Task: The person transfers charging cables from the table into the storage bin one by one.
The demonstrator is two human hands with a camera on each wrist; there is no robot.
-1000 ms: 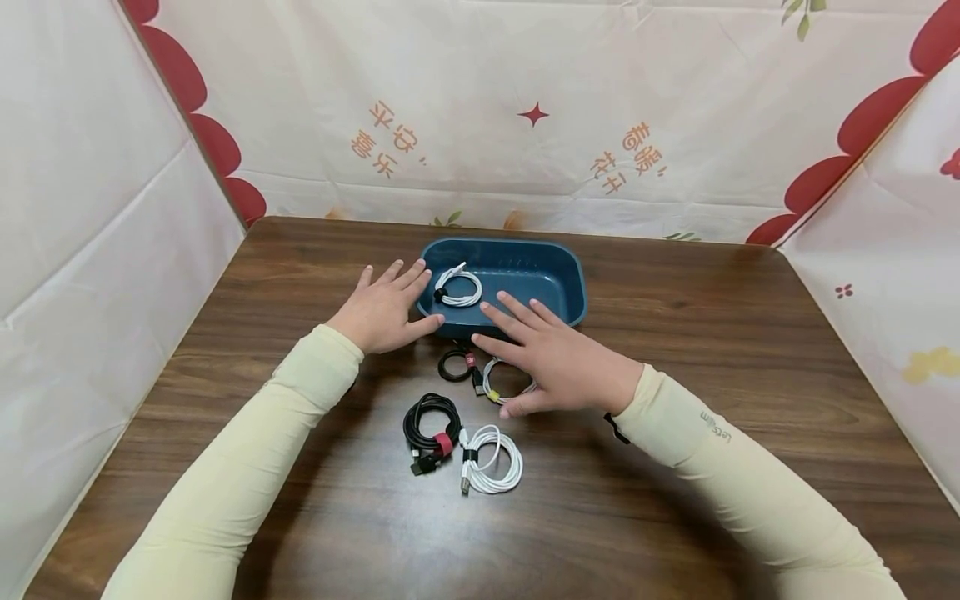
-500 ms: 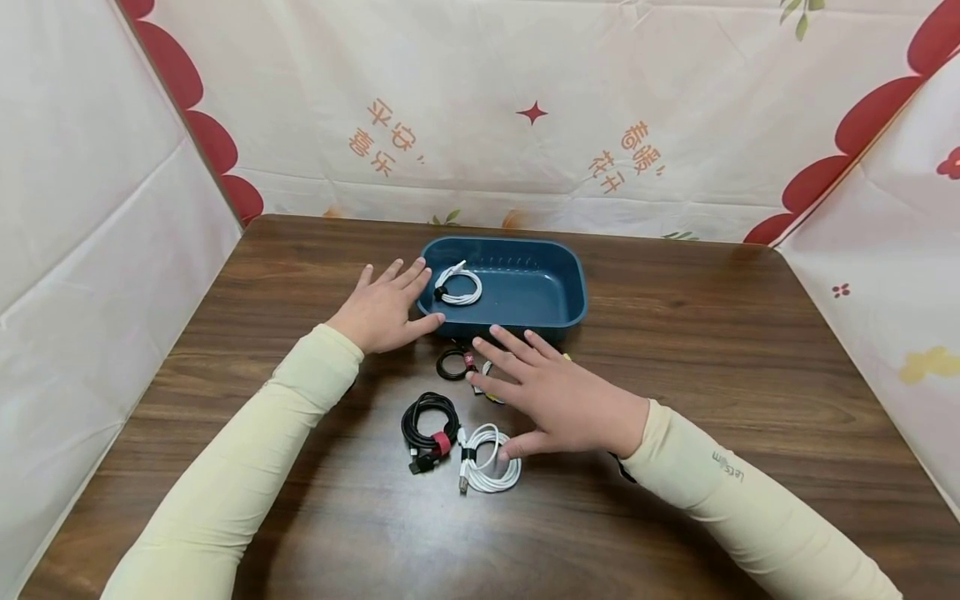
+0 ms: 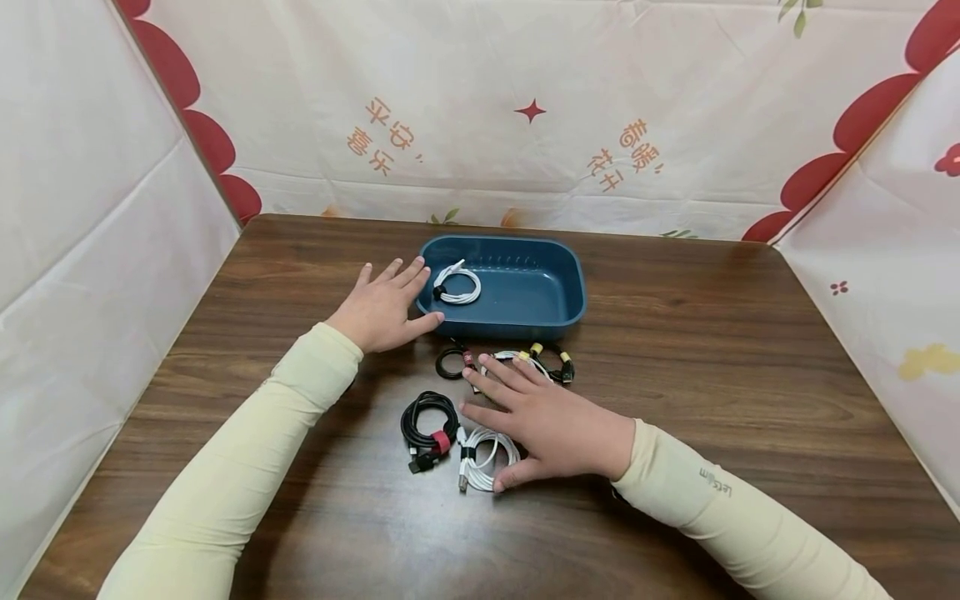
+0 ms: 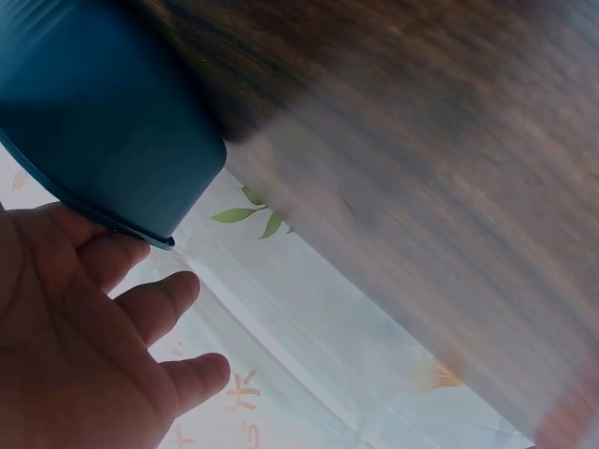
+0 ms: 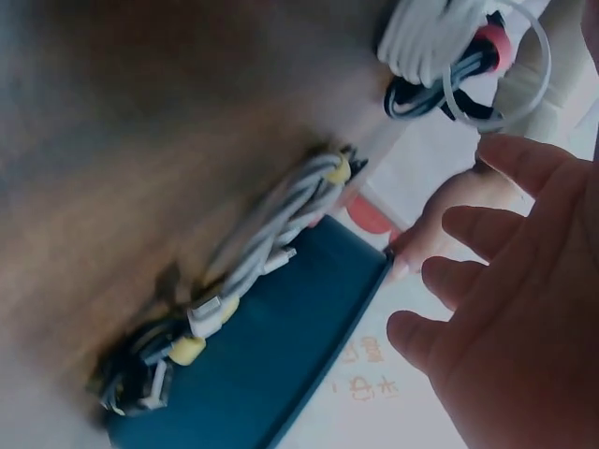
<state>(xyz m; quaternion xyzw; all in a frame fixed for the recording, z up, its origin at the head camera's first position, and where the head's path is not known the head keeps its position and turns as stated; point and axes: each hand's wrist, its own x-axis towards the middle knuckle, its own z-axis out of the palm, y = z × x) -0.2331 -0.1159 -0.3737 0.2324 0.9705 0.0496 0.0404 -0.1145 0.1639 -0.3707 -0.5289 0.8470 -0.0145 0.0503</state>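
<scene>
My left hand [image 3: 384, 308] rests at the left end of a blue plastic bin [image 3: 510, 330], fingers spread; the left wrist view shows its fingertips at the rim [image 4: 112, 227]. Inside the bin lies a coiled white cable [image 3: 461, 299] with a black tie. My right hand [image 3: 558, 429] hovers palm down, fingers spread and holding nothing. Its thumb overlaps a coiled white cable [image 3: 476, 473] in the head view. Left of that cable lies a black cable [image 3: 410, 425] with a red tie. The right fingertips partly cover a greyish-white cable [image 5: 271, 229] with yellow ties.
In front of the bin lie a small black cable [image 3: 447, 374] with a red tie and a black cable [image 3: 567, 368] with yellow ties. The brown wooden table [image 3: 712, 333] meets a printed white curtain [image 3: 480, 167] at its back and sides.
My right hand has moved from over the bin's front edge toward me, above the front white cable. The yellow-tied cables have come into view. My left hand stays at the bin.
</scene>
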